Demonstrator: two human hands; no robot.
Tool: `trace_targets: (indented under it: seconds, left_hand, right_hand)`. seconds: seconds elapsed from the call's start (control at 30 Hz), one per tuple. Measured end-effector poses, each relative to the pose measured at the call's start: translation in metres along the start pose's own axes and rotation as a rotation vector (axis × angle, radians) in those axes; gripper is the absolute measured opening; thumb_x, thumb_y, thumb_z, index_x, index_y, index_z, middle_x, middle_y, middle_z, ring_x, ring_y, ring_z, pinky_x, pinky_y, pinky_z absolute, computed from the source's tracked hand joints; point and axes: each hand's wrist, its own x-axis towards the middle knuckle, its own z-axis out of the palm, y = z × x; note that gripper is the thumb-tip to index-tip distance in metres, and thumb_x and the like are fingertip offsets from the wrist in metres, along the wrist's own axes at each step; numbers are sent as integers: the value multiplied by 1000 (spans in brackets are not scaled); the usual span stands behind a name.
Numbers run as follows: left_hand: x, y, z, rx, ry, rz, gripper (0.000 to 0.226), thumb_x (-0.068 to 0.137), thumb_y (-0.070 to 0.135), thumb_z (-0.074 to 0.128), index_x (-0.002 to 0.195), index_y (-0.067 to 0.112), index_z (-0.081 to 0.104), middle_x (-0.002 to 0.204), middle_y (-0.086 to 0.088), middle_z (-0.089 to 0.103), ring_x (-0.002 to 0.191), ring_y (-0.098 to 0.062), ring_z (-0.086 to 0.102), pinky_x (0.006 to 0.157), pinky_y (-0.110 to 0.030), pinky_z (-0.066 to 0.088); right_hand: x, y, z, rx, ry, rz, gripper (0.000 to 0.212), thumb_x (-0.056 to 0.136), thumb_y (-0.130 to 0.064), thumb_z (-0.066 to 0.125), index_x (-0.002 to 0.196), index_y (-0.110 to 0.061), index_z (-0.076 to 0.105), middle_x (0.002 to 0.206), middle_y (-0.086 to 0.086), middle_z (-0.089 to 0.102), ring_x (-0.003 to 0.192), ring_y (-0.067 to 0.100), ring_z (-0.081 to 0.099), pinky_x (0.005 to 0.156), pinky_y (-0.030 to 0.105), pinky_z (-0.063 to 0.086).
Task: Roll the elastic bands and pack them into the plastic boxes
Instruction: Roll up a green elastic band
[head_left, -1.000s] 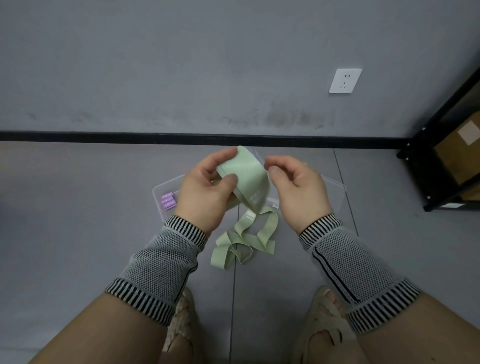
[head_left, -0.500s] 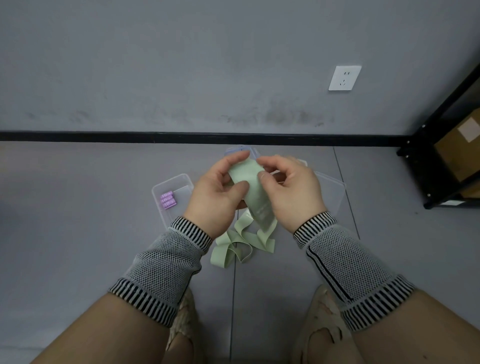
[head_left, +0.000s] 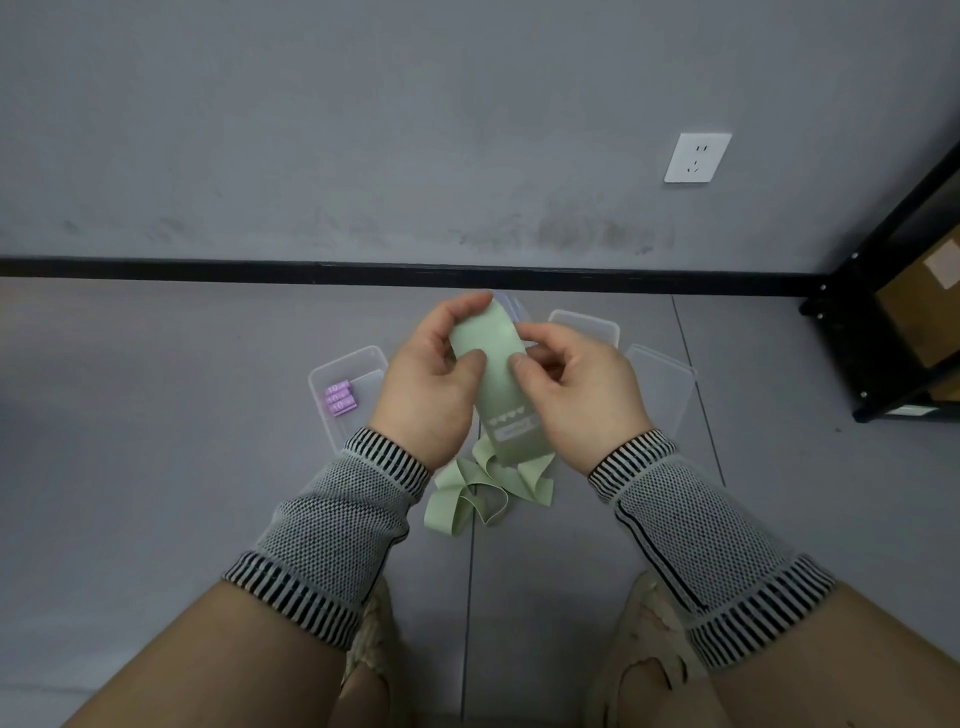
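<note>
A: Left of centre, on the floor (head_left: 156, 467): clear plastic box (head_left: 363, 364), contents?
B: Three rolled purple bands (head_left: 340, 399).
A: Hands?
B: Left hand (head_left: 426, 384) and right hand (head_left: 576, 387) both pinch the green elastic band (head_left: 498, 379) mid-frame; its tail lies on the floor.

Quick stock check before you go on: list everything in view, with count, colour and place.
held elastic band: one, pale green, pinched between both hands
loose elastic bands: heap, pale green, floor below the hands
rolled bands: three, purple, in the left box
plastic boxes: at least four, clear, floor behind the hands
wall socket: one, white, wall
shelf rack: one, black, right edge
cardboard box: one, brown, on the rack
left hand: grips the band
right hand: grips the band
</note>
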Motion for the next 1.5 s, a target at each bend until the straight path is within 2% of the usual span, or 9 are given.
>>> trace_targets:
  seconds: [0.23,0.47,0.63,0.8,0.93,1.07,1.27,1.4,1.5]
  left_hand:
    - [-1,-2,-2,157,-56,31,52,88,-4,47,115,40,48,113,3,59,94,-8,60,86,-26,50]
    - [-5,-3,3,108,-169,-39,53,91,-6,45,121,37,50,90,4,70,81,-17,59,80,-40,52]
    - [-5,1,6,97,-46,26,50,89,-10,48,118,31,54,88,6,66,69,-5,60,73,-22,53]
    - [0,2,1,92,85,18,41,88,-4,54,110,31,59,84,8,70,72,-1,64,71,-16,52]
    - [-4,1,3,162,-2,-48,41,89,6,59,118,34,53,72,7,72,71,-8,66,78,-29,56]
    - [-3,1,2,209,24,-25,44,87,7,61,113,42,53,69,6,70,67,-10,64,84,-39,55]
    - [0,4,-1,171,122,-24,37,87,6,60,116,28,57,78,1,72,78,-17,69,81,-36,57]
    - [0,5,0,138,143,-68,30,90,8,58,115,24,58,74,4,71,67,-6,67,69,-24,55]
    - [-1,6,-3,397,168,83,34,85,2,56,99,33,60,98,4,61,81,-2,60,71,-15,46]
  right_hand:
    - [2,4,5,0,30,-20,32,91,-16,56,122,-24,63,75,-19,57,72,0,56,75,14,46]
    - [9,10,-5,311,137,146,30,94,-12,53,122,-19,63,99,-1,69,93,14,66,88,37,54]
    - [7,9,-4,343,82,110,31,92,-15,58,122,-17,62,76,-14,62,70,-2,61,70,21,51]
    - [5,9,-1,345,-20,108,21,87,-8,62,105,-19,69,56,-15,58,57,0,57,63,23,50]
    - [7,7,-7,477,73,151,23,88,-9,63,81,-31,66,77,-4,71,76,14,70,75,37,58]
    - [8,7,-7,473,31,149,18,91,-12,59,88,-29,67,81,-7,71,81,11,69,78,32,57]
    - [3,5,-8,399,-126,131,27,92,-6,56,116,-16,62,75,-5,67,61,0,63,57,15,49]
    - [6,6,-9,462,-51,178,21,89,-6,61,106,-18,65,73,-5,69,56,2,61,57,19,50]
    - [9,8,-10,595,14,277,27,88,-6,62,115,-6,63,79,3,70,55,5,60,56,20,49]
